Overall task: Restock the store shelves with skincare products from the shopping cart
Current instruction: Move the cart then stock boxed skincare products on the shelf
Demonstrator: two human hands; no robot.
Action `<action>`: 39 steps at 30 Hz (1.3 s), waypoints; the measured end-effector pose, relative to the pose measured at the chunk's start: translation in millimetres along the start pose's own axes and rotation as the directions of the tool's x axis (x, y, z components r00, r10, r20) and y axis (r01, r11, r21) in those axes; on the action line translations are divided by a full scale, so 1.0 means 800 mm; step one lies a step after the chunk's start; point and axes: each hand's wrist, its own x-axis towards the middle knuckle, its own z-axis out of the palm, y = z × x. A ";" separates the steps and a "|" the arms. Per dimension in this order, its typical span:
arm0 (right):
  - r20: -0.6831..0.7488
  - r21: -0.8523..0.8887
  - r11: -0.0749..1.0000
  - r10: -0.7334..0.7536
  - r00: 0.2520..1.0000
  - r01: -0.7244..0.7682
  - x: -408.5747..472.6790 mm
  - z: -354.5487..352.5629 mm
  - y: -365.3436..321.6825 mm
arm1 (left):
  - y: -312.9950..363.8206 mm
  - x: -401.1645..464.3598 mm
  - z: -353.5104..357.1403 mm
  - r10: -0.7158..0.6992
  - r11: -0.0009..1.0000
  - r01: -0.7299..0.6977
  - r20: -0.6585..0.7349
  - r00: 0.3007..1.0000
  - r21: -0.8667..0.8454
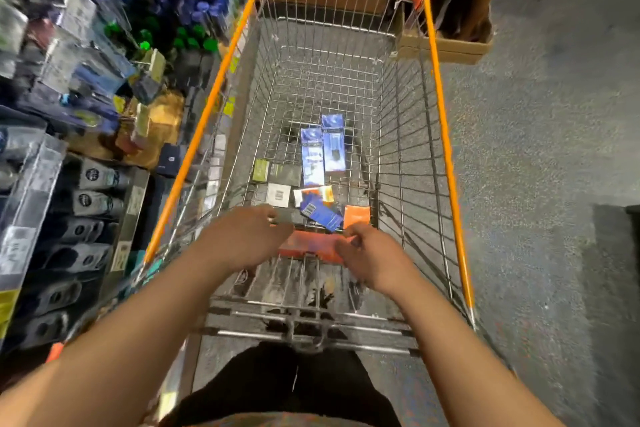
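Both forearms reached out from the bottom of the view into the shopping cart (446,135), hands apart on either end of an orange box (306,246). Left hand (247,239) looked like it had fingers curled at the box's left end, right hand (369,255) the same at the right end, though it was blurry so I couldn't tell how firm the grip was. Further in on the wire floor lay two tall blue boxes (323,151), a green-and-dark box (277,172), a white barcode box (278,195) and a small blue box (320,213). Shelves (79,135) of dark tubes and bottles ran along the left.
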 end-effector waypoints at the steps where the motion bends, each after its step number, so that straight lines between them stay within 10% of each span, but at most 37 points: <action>1: 0.018 0.035 0.999 0.022 1.000 -0.022 0.017 -0.001 -0.004 | 0.003 0.011 -0.002 -0.018 1.000 0.018 0.009 1.000 0.007; 16: -0.298 0.527 0.829 0.388 0.872 -0.188 0.314 0.049 0.008 | 0.008 0.180 0.001 -0.168 0.985 0.168 0.021 0.986 -0.043; 39: -0.325 0.335 0.868 0.472 0.819 -0.367 0.466 0.071 0.054 | -0.019 0.240 0.017 -0.161 0.985 0.163 0.049 0.986 -0.050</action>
